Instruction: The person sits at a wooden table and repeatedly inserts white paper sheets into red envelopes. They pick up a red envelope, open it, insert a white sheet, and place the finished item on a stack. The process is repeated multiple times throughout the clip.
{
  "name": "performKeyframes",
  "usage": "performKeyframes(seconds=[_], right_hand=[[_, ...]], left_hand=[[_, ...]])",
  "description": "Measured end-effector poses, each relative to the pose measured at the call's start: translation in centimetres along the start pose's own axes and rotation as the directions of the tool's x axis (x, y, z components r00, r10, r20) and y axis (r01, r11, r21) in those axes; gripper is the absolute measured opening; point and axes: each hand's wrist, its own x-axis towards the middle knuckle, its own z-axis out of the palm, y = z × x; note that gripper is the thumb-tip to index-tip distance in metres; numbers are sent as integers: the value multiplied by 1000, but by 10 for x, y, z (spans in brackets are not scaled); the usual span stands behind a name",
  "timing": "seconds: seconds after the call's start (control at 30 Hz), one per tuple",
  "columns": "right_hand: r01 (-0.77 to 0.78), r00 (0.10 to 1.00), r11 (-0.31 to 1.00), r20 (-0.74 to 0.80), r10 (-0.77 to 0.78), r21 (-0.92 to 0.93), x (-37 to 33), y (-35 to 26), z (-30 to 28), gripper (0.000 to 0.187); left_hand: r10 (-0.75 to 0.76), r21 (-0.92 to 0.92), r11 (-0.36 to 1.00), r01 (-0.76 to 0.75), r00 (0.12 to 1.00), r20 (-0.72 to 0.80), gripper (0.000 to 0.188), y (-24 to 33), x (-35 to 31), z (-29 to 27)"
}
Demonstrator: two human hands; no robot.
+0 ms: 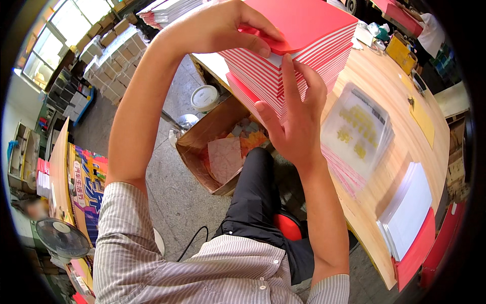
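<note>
A tall stack of red-covered booklets [316, 61] with white pages stands at the far edge of the wooden table. My left hand [235, 30] reaches over its near-left corner, and its thumb and fingers pinch the lifted corner of the top red cover [304, 20]. White paper shows beneath that corner. Below it, my right hand [298, 116] rests against the same corner of the stack. Its index fingertip touches the top edge by the left thumb; the right thumb stands apart. No object is visible in the right palm.
Clear plastic sleeves [354, 129] with gold print lie right of my right hand. White sheets [410, 207] rest on a red board [417, 253] at the table's right edge. Below the table sits a cardboard box [202, 147] holding paper scraps, near a white-lidded bucket [204, 96]. A fan [62, 238] stands left.
</note>
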Motion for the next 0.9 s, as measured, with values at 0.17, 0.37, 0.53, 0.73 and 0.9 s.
performKeyframes(seconds=[0.17,0.37,0.53,0.73,0.9], right_hand=[[2,1000,1000,10,-2,-7,-2,1,2,67],[-1,1000,1000,-17,2,19,-3,2,4,69],[-5,998,1000,67,5,-6,-1,1,0,71],[-15,1000,1000,13,15,6,-2,1,2,67],[-14,1000,1000,15,13,11,-2,1,1,66]], left_hand=[[37,-13,999,-37,999,-9,31,0,0,0],[-14,-61,998,14,1000,2,32,-2,0,1],[-17,-36,999,17,1000,1,32,-2,-1,0],[28,10,1000,-28,1000,-11,33,-4,0,0],[-21,-23,1000,21,1000,1,33,-1,0,-1]])
